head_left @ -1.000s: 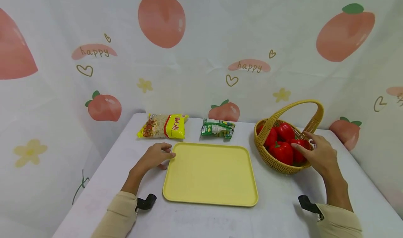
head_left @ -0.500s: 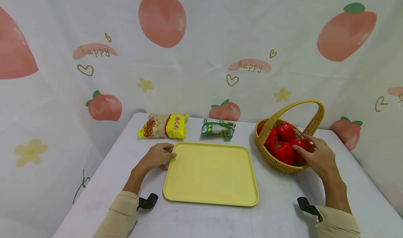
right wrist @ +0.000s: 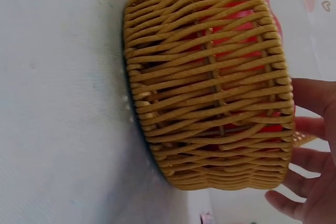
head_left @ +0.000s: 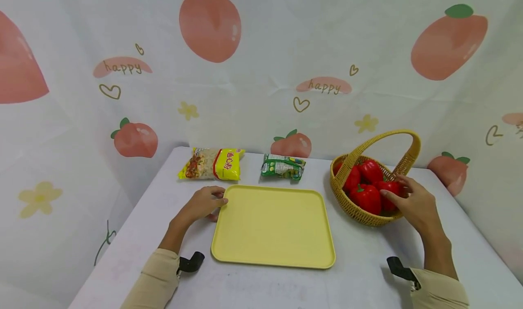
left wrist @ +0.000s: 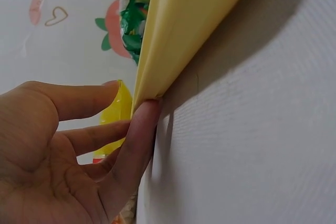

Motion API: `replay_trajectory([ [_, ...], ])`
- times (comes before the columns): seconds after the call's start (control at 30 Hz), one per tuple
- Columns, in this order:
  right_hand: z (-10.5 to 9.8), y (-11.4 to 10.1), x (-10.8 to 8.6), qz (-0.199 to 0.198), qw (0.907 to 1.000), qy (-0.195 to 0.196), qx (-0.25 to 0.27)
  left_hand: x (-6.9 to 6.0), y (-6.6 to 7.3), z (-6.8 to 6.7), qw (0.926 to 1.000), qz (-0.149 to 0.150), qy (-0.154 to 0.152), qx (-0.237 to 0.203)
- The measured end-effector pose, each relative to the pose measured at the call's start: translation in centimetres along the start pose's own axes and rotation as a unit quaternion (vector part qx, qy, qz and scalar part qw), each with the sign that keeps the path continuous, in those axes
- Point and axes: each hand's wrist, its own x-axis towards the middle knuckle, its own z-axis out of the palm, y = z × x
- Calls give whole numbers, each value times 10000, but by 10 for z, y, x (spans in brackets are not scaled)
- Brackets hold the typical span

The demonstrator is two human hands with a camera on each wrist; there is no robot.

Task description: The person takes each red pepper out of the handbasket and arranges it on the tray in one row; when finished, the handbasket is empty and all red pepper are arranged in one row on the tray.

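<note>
While your left hand (head_left: 203, 202) touches the tray (head_left: 271, 227), fingers apart, your right hand (head_left: 417, 204), fingers also apart, straddles the near-right red pepper (head_left: 390, 186) in the basket (head_left: 356, 211) at right on the desk (head_left: 253, 291), a probably light, firm, slick piece best gripped by its broad sides.

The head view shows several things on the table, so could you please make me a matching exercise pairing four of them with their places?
1. Tray
2. Basket
3. Green packet
4. Left hand

A. At the tray's left edge
B. Around the red peppers
C. Directly in front of the green packet
D. Behind the tray, just right of the yellow packet

Pairs: 1-C, 2-B, 3-D, 4-A.
</note>
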Motion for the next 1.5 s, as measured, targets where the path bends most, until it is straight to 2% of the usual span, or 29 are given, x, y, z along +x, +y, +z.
replay_trajectory([
  [0.2,-8,-5,-4,-277,9988,386,95,1,-2,-1,9999,-12,-63,-116],
  [0.4,-24,-13,-8,-718,9943,722,312,1,-4,-3,9994,-59,-117,-305],
  [0.67,-43,-25,-17,-966,9917,659,537,-1,-3,-5,9981,-121,-198,-577],
  [0.83,-48,-35,-24,-1319,9834,767,986,-3,-2,-6,9976,-52,-242,-650],
  [1.1,-42,-60,-33,-1925,9670,566,1568,-4,0,-7,9967,-65,-320,-740],
  [1.37,-22,-76,-34,-1976,9652,-72,1713,-1,-3,-6,9962,-65,-411,-767],
  [1.5,-9,-83,-34,-2096,9629,-242,1684,-2,-3,-5,9960,-33,-427,-784],
])
